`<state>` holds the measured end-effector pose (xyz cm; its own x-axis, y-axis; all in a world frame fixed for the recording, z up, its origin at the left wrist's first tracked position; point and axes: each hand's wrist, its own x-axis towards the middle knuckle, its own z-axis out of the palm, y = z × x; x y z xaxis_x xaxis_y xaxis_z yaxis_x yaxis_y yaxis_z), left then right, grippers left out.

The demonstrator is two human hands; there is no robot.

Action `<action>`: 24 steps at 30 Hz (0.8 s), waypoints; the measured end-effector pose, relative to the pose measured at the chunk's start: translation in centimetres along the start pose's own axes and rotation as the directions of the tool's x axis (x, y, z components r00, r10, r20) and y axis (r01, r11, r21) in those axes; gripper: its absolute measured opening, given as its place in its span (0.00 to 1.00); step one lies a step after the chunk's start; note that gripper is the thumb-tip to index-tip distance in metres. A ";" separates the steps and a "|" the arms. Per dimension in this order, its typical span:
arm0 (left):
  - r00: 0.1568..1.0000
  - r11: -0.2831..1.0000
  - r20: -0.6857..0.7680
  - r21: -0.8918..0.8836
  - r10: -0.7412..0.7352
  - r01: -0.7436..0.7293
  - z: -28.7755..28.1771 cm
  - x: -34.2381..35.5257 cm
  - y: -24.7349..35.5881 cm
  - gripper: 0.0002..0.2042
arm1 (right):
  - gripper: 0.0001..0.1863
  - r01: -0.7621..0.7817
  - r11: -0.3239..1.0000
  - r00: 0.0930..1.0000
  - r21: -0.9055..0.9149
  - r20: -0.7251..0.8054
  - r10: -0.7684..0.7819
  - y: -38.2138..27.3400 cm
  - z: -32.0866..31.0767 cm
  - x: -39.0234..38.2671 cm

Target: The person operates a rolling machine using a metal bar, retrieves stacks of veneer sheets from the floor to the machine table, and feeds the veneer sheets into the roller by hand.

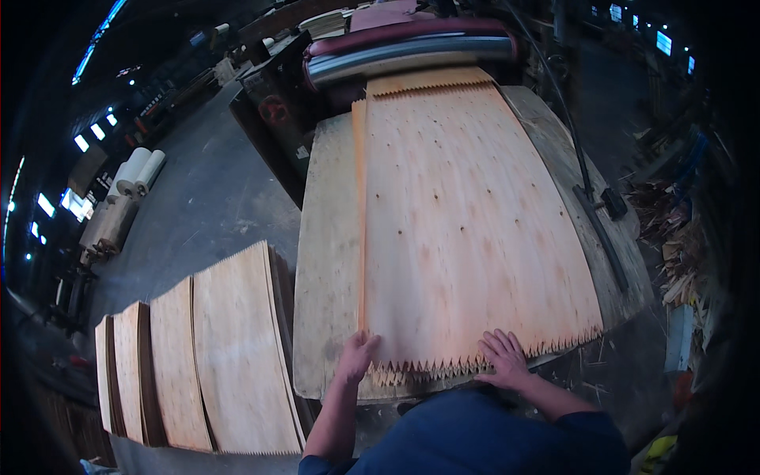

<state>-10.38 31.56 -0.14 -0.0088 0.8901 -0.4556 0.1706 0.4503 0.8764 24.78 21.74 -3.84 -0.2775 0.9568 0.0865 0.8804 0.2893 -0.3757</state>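
Observation:
A pale pink wood veneer sheet (467,237) with jagged ends and small dark knots lies over other sheets on a weathered board (324,237). My left hand (358,352) has its fingers closed on the near left corner, where a narrow orange-tinted veneer edge (360,222) runs along the sheet. My right hand (503,359) rests palm down on the sheet's near jagged edge at the right, fingers spread. The far end of the veneer reaches toward a machine with maroon and silver rollers (412,57).
Several veneer stacks (229,348) lean at lower left. A dark metal stand (273,107) borders the board's far left. A long metal bar (594,218) runs along its right. Large white rolls (131,174) lie at left, and scrap veneer (677,265) is piled at right.

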 end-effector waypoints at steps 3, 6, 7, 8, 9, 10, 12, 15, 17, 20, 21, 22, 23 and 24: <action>0.965 0.968 0.255 -0.251 0.060 0.006 -0.6 -2.4 2.0 0.09 | 0.31 0.016 0.999 0.998 0.029 -0.066 -0.014 0.0 0.0 -1.9; 0.938 0.946 0.284 -0.305 0.200 -0.109 -1.6 -4.3 4.4 0.11 | 0.29 0.005 0.999 0.968 -0.045 -0.251 -0.016 -0.5 -1.3 -2.0; 0.942 0.928 0.268 -0.361 0.201 -0.095 -2.3 -4.0 4.2 0.11 | 0.27 0.050 0.999 0.939 -0.006 -0.341 -0.049 -1.1 -2.2 -1.6; 0.947 0.906 0.251 -0.415 0.201 -0.082 -2.7 -3.5 3.8 0.12 | 0.25 0.099 0.995 0.900 0.029 -0.429 -0.078 -1.4 -3.0 -0.9; 0.965 0.917 0.209 -0.393 0.159 -0.066 -3.0 -2.4 2.6 0.13 | 0.22 0.100 0.995 0.880 -0.026 -0.464 -0.101 -1.2 -3.8 0.5; 0.967 0.916 0.201 -0.396 0.159 -0.068 -3.2 -0.5 0.1 0.13 | 0.22 0.108 0.994 0.880 -0.025 -0.462 -0.107 -0.4 -4.5 2.2; 0.977 0.939 -0.140 -0.286 0.158 -0.193 -3.2 2.9 -4.3 0.19 | 0.18 0.146 0.983 0.856 -0.109 -0.484 -0.180 2.1 -5.0 6.0; 0.985 0.975 -0.022 -0.139 0.170 -0.171 1.3 1.5 -2.0 0.29 | 0.13 0.178 0.977 0.821 -0.116 -0.530 -0.213 7.3 -5.8 13.5; 0.985 0.985 0.008 -0.011 0.172 -0.172 2.7 1.3 -1.7 0.28 | 0.12 0.172 0.983 0.804 -0.065 -0.567 -0.178 9.9 -6.4 19.2; 0.899 0.733 0.124 0.537 0.421 -0.417 3.8 1.7 -4.2 0.25 | 0.13 0.124 0.992 0.793 0.020 -0.603 -0.087 12.9 -6.6 26.9; 0.906 0.613 0.065 0.716 0.418 -0.334 4.3 1.7 -4.1 0.26 | 0.13 0.116 0.993 0.791 0.020 -0.606 -0.080 13.7 -5.7 28.3; 0.905 0.462 0.006 0.858 0.426 -0.224 4.6 1.6 -4.2 0.26 | 0.14 0.007 1.000 0.832 0.009 -0.554 -0.001 14.4 -4.7 29.5; 0.911 0.481 -0.082 0.866 0.404 -0.135 4.6 2.0 -4.8 0.31 | 0.15 -0.104 0.995 0.860 -0.010 -0.503 0.085 14.8 -3.8 30.3; 0.910 0.469 -0.065 0.870 0.409 -0.149 4.8 2.1 -4.8 0.31 | 0.15 -0.119 0.993 0.854 -0.006 -0.511 0.099 15.4 -2.2 30.5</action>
<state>-6.50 30.96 -6.05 -0.0024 0.9990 -0.0457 0.9390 0.0180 0.3435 30.77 55.43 -4.94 0.0472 0.8599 0.5083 0.9097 0.1732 -0.3775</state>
